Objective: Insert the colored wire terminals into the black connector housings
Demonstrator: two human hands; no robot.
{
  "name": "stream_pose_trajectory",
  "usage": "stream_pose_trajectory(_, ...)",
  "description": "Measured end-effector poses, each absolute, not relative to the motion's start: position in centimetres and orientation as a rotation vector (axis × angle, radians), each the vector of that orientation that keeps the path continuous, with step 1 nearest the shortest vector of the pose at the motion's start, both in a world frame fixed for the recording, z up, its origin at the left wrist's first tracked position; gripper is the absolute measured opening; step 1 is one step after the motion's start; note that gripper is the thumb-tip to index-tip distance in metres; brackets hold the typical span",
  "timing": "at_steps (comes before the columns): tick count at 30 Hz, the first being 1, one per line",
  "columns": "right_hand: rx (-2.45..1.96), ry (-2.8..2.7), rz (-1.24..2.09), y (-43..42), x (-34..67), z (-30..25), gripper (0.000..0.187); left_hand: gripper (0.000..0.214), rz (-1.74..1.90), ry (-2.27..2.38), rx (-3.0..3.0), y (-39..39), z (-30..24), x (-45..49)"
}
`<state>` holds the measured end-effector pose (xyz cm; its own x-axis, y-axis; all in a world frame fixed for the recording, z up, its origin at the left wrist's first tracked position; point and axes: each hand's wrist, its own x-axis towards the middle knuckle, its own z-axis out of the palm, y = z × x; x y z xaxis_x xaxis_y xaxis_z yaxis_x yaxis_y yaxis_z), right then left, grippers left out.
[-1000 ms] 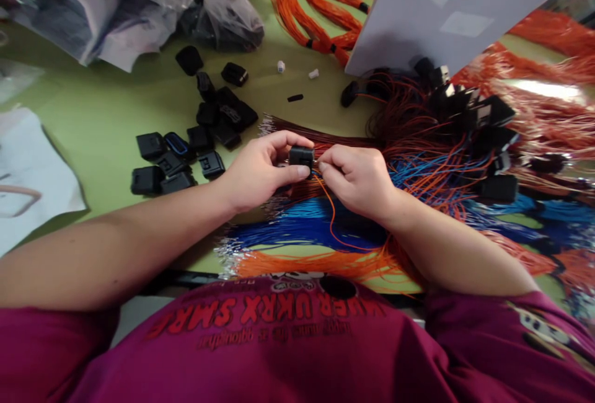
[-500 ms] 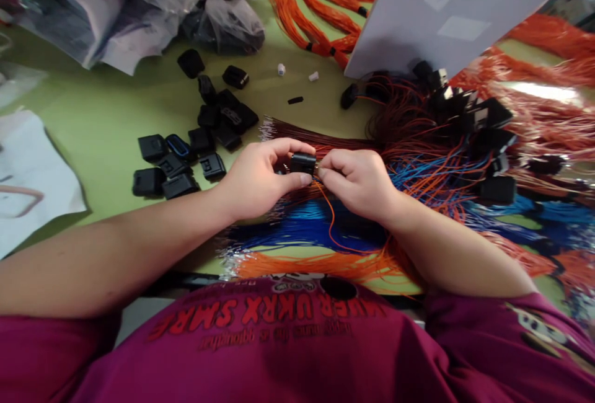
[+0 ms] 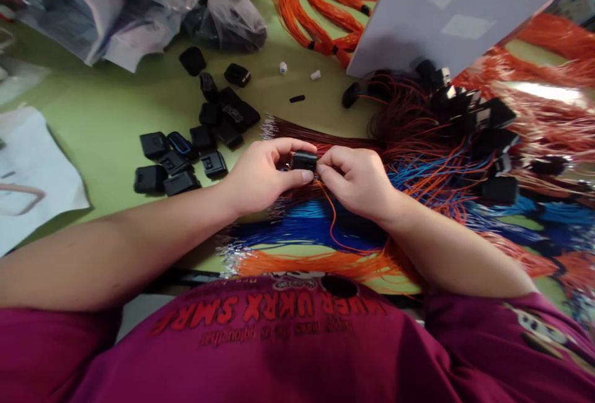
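Between the thumb and fingers of my left hand [image 3: 263, 173] is a black plastic connector housing [image 3: 304, 160]. My right hand [image 3: 360, 181] pinches at the housing's right end, its fingertips on a wire there. An orange wire [image 3: 333, 217] hangs from this spot and curves down over the bundles below. The wire's tip is hidden by the fingers and the housing. Under both hands lie bundles of brown wires [image 3: 320, 130] and blue wires [image 3: 297, 229], with metal terminals at their left ends.
Loose black housings [image 3: 176, 164] lie left of my hands. Two small white plugs [image 3: 315, 75] and a thin black piece [image 3: 297, 98] lie beyond them. At right are wired connectors [image 3: 493, 118] under a leaning white board [image 3: 418, 25]. Orange wires [image 3: 316, 265] run along the near edge.
Both hands stay at the housing, with only a tiny shift of the right fingertips against its right end. The whole view has drifted slightly.
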<state>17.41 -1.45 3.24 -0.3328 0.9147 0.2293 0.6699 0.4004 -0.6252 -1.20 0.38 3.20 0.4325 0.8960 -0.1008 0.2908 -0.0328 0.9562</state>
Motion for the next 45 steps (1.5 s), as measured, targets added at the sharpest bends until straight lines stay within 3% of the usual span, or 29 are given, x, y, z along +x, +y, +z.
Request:
stream_pose_trajectory(34,-1.358,-2.103,0.579,-1.28,17.44,2.65,0.014,0.040,0.690,1.054,1.257,0.37,2.79,-0.80)
stream_pose_trajectory(45,-1.382,-2.041,0.773,-1.03,17.63,2.94,0.012,0.038,0.638,1.056,1.326,0.20,2.65,-0.83)
